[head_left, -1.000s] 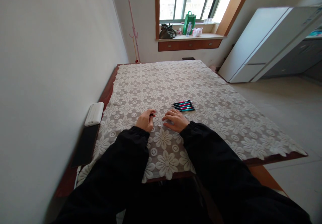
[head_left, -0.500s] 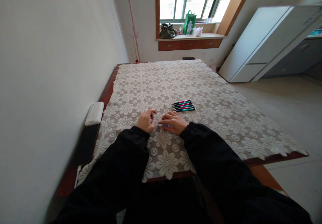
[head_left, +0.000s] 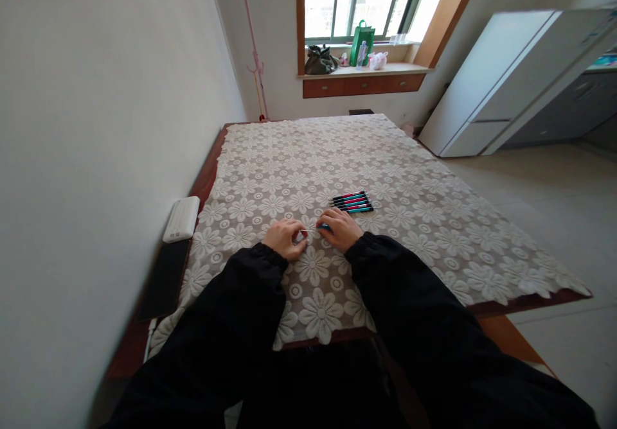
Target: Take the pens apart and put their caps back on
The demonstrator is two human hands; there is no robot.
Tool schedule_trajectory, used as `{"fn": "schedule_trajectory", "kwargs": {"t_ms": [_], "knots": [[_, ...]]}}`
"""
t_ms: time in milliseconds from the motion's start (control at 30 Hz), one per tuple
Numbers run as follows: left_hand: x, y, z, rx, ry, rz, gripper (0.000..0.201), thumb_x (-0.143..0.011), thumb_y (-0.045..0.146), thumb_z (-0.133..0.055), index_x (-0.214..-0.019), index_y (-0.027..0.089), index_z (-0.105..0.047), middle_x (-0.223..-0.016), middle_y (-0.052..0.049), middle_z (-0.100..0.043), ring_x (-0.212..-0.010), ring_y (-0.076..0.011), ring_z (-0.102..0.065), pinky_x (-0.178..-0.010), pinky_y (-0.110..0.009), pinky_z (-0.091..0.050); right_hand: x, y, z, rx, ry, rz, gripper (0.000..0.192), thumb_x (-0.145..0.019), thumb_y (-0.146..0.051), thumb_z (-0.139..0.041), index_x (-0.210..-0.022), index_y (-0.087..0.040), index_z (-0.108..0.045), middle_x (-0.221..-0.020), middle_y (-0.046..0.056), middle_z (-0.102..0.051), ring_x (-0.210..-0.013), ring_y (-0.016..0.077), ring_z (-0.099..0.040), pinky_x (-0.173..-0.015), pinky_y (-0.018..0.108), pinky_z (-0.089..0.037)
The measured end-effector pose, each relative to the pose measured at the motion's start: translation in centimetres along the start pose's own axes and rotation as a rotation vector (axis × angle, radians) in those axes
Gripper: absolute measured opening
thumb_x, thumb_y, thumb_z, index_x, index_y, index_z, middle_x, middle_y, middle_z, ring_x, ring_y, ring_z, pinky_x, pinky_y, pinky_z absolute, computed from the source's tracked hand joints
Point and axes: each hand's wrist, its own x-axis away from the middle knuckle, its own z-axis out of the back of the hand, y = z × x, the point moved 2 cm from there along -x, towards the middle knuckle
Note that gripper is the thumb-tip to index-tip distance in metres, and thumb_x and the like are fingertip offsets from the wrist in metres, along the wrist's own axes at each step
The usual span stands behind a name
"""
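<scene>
My left hand (head_left: 285, 239) is closed low over the tablecloth, thumb and fingers curled together around a thin white stick (head_left: 303, 230) that points toward the other hand. A short gap to the right, my right hand (head_left: 341, 228) pinches a dark teal piece (head_left: 324, 227) that looks like part of a pen; most of it is hidden under the fingers. Just beyond my right hand lies a row of several pens (head_left: 351, 201), side by side, in black, red and teal.
A flowered tablecloth (head_left: 308, 159) covers the table. Along the left wall lie a white power bank (head_left: 182, 219) and a dark flat phone-like slab (head_left: 166, 278) with a white cable (head_left: 150, 339). Bags stand on the windowsill (head_left: 400, 68); a white fridge (head_left: 486, 88) is at right.
The fingers of my right hand have curled in, and the dark teal piece now shows there. My left hand has shifted slightly right and nearer me, with the thin white stick now visible.
</scene>
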Motion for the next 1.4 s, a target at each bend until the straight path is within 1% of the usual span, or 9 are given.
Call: {"fn": "schedule_trajectory", "kwargs": {"t_ms": [133, 233, 300, 400, 567, 733, 867, 1133, 1400], "knots": [[-0.1, -0.3, -0.1, 0.013, 0.027, 0.001, 0.005, -0.081, 0.025, -0.066, -0.084, 0.024, -0.070, -0.083, -0.003, -0.069, -0.086, -0.0227, -0.062, -0.083, -0.036, -0.049, 0.0, -0.2, 0.0, -0.090, 0.004, 0.060, 0.014, -0.092, -0.014, -0.057, -0.103, -0.020, -0.063, -0.099, 0.007, -0.071, -0.096, 0.0227, -0.061, -0.087, 0.035, -0.043], [-0.1, -0.3, -0.1, 0.028, 0.046, -0.001, 0.009, -0.084, 0.022, -0.064, -0.090, 0.023, -0.070, -0.091, -0.005, -0.073, -0.091, -0.0241, -0.064, -0.085, -0.037, -0.049, 0.0, -0.4, 0.0, -0.131, -0.004, 0.069, 0.018, -0.093, -0.014, -0.052, -0.108, -0.019, -0.062, -0.102, 0.007, -0.072, -0.093, 0.0210, -0.064, -0.083, 0.031, -0.044], [0.0, -0.3, -0.1, 0.027, 0.043, 0.000, 0.012, -0.084, 0.024, -0.066, -0.094, 0.023, -0.071, -0.092, -0.005, -0.073, -0.093, -0.0250, -0.064, -0.087, -0.039, -0.049, 0.1, -0.6, 0.0, -0.121, -0.031, 0.074, 0.022, -0.092, -0.015, -0.054, -0.111, -0.020, -0.063, -0.102, 0.007, -0.071, -0.092, 0.0204, -0.064, -0.081, 0.030, -0.044], [0.0, -0.2, -0.1, 0.011, 0.031, 0.010, 0.018, -0.083, 0.027, -0.068, -0.100, 0.023, -0.072, -0.091, -0.004, -0.072, -0.092, -0.0253, -0.064, -0.087, -0.040, -0.049, 0.2, -0.9, -0.1, -0.088, -0.081, 0.084, 0.024, -0.089, -0.019, -0.062, -0.112, -0.020, -0.066, -0.093, 0.004, -0.069, -0.084, 0.0191, -0.063, -0.076, 0.029, -0.043], [-0.1, -0.2, -0.1, -0.009, 0.020, 0.013, 0.013, -0.084, 0.031, -0.069, -0.094, 0.023, -0.073, -0.090, -0.005, -0.072, -0.092, -0.0254, -0.065, -0.086, -0.039, -0.050, 0.2, -0.9, -0.5, -0.068, -0.108, 0.113, 0.024, -0.090, -0.035, -0.070, -0.110, -0.021, -0.070, -0.094, 0.004, -0.070, -0.082, 0.0184, -0.062, -0.072, 0.028, -0.040], [-0.2, -0.5, -0.3, 0.000, -0.013, -0.025, 0.010, -0.086, 0.031, -0.069, -0.091, 0.023, -0.073, -0.096, -0.005, -0.074, -0.097, -0.0259, -0.066, -0.087, -0.039, -0.051, 0.1, -1.4, -0.9, -0.063, -0.117, 0.124, 0.011, -0.094, -0.031, -0.065, -0.092, -0.020, -0.069, -0.086, 0.003, -0.070, -0.077, 0.0171, -0.061, -0.067, 0.027, -0.037], [-0.2, -0.5, -0.3, 0.032, 0.007, -0.032, 0.010, -0.086, 0.030, -0.069, -0.093, 0.024, -0.073, -0.093, -0.004, -0.075, -0.095, -0.0251, -0.066, -0.088, -0.039, -0.050, 0.1, -1.8, -0.8, -0.032, -0.089, 0.088, 0.003, -0.088, -0.023, -0.065, -0.089, -0.020, -0.068, -0.084, 0.002, -0.070, -0.074, 0.0167, -0.061, -0.065, 0.028, -0.035], [-0.1, -0.2, 0.0, -0.006, 0.029, -0.028, 0.018, -0.091, 0.038, -0.067, -0.101, 0.024, -0.073, -0.092, -0.003, -0.076, -0.094, -0.0247, -0.064, -0.090, -0.039, -0.049, 0.2, -1.4, 0.6, -0.069, 0.048, -0.007, 0.005, -0.086, -0.021, -0.064, -0.091, -0.021, -0.066, -0.081, 0.000, -0.071, -0.069, 0.0150, -0.062, -0.065, 0.026, -0.038], [-0.1, -0.3, 0.0, -0.011, 0.038, -0.043, 0.029, -0.102, 0.036, -0.046, -0.100, 0.025, -0.072, -0.099, -0.004, -0.076, -0.093, -0.0230, -0.064, -0.088, -0.037, -0.049, 0.4, -1.6, 1.3, -0.141, 0.180, 0.033, 0.006, -0.085, -0.020, -0.059, -0.089, -0.023, -0.063, -0.083, 0.000, -0.073, -0.071, 0.0154, -0.064, -0.069, 0.025, -0.043]]}}
